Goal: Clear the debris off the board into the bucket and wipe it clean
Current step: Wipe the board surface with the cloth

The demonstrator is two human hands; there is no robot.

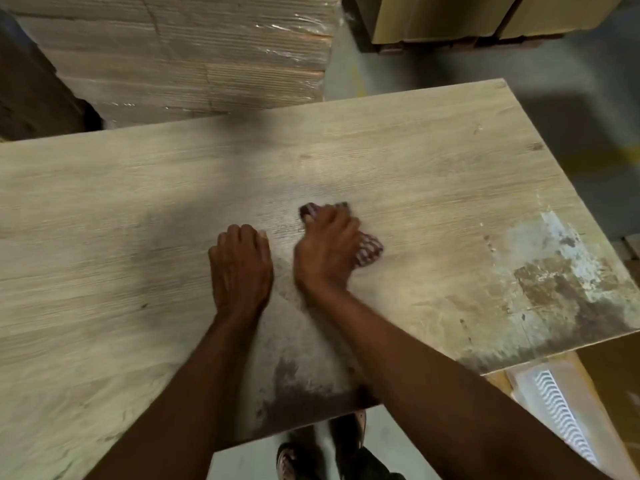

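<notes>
A wide light wood-grain board (398,157) fills most of the view. My right hand (327,251) is near its middle, shut on a dark red checked cloth (369,251) that it presses flat on the surface; the cloth is blurred. Just to its left, my left hand (240,266) rests on the board with its fingers curled and nothing in it. White and brown stains (561,268) mark the board's right end, and a dark smear (294,389) lies by the near edge. No bucket is in view.
A wrapped stack of boards (194,53) stands behind the board at the far left. Cardboard boxes (450,19) sit at the far right on the grey floor. A box with white packing (561,410) lies under the near right corner. My feet (329,452) show below the near edge.
</notes>
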